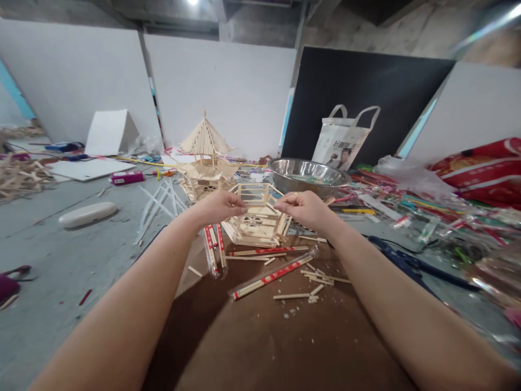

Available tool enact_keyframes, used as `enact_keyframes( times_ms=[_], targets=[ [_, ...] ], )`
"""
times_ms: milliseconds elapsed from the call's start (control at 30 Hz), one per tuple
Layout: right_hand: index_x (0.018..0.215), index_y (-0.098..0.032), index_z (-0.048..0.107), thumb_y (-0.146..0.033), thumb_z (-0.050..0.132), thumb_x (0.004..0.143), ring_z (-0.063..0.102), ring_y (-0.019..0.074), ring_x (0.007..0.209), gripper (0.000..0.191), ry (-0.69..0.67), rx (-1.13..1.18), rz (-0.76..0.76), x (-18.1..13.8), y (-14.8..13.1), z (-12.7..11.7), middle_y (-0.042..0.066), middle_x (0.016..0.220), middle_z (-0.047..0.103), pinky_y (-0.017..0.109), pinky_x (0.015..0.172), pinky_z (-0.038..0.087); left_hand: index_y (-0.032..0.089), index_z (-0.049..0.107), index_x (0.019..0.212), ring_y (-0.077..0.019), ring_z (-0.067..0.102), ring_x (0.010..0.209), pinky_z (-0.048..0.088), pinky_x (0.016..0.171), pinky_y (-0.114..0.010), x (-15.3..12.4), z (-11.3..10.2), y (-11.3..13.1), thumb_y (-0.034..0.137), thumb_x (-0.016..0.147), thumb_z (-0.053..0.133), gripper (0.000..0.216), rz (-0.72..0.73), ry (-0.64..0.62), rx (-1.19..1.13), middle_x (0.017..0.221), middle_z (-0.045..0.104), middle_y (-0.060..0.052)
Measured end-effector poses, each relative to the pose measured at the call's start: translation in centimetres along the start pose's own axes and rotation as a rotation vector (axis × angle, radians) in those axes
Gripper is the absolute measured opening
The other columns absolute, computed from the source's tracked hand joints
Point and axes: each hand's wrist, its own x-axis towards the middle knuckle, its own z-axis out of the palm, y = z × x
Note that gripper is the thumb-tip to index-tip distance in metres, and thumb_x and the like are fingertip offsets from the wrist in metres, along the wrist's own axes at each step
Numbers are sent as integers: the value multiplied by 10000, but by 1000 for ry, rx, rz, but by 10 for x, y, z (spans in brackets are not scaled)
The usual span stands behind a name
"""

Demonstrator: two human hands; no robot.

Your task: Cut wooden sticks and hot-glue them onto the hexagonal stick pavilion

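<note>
Wooden frame (255, 234) stands between left hand (220, 208) and right hand (304, 209), fingertips pinched, hold unclear.

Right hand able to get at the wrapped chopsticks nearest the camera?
Likely yes: nothing seems to lie on the wrapped chopsticks, and the stick frame stands beyond them. The right hand would just have to come back from that frame.

A steel basin (313, 185) sits in front of a white tote bag (338, 142), itself before a black panel (358, 87); red packaging (482, 172) lies far right, while a purple box (127, 178) and white oval object (87, 214) rest apart on grey floor (40, 260), left.
</note>
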Motion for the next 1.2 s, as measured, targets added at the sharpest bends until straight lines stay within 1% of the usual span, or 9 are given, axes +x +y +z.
enact_keyframes(
  times_ms=[133,267,367,567,900,1200],
  targets=[
    [792,-126,639,-369,500,683,513,119,627,300,-7,88,21,-11,12,1,33,712,615,221,574,373,164,613,825,-122,509,676,365,646,-234,-1,0,-1,425,663,469,338,2,-6,-13,744,617,-13],
    [775,-123,642,-336,522,668,509,111,627,267,-19,114,12,-15,11,4,41,748,616,215,566,366,168,607,813,-120,498,664,362,632,-234,0,1,-3,457,660,459,359,-9,-11,-14,723,603,-7],
    [777,-125,640,-340,534,659,497,100,593,266,-21,126,14,-15,11,5,36,725,611,211,538,357,167,605,805,-120,495,649,362,625,-237,0,1,-2,468,657,455,367,-29,-14,0,708,598,-5],
    [750,-128,634,-340,541,661,512,100,615,248,5,157,-31,-14,15,8,31,712,599,211,558,372,165,613,789,-120,494,635,360,605,-227,-1,1,-1,463,649,466,361,-29,-16,-2,692,598,-2],
    [744,-141,643,-320,541,672,539,120,675,218,27,153,-57,-16,13,9,40,736,607,233,632,403,171,621,784,-131,512,657,365,619,-235,0,2,-1,463,639,480,355,-44,-1,14,711,620,-11],
    [739,-144,641,-302,527,685,542,113,668,201,42,91,-80,-18,10,7,35,737,616,217,607,396,163,628,777,-138,526,679,377,638,-235,1,2,-1,450,641,487,348,-9,-6,0,709,625,-13]
  ],
)
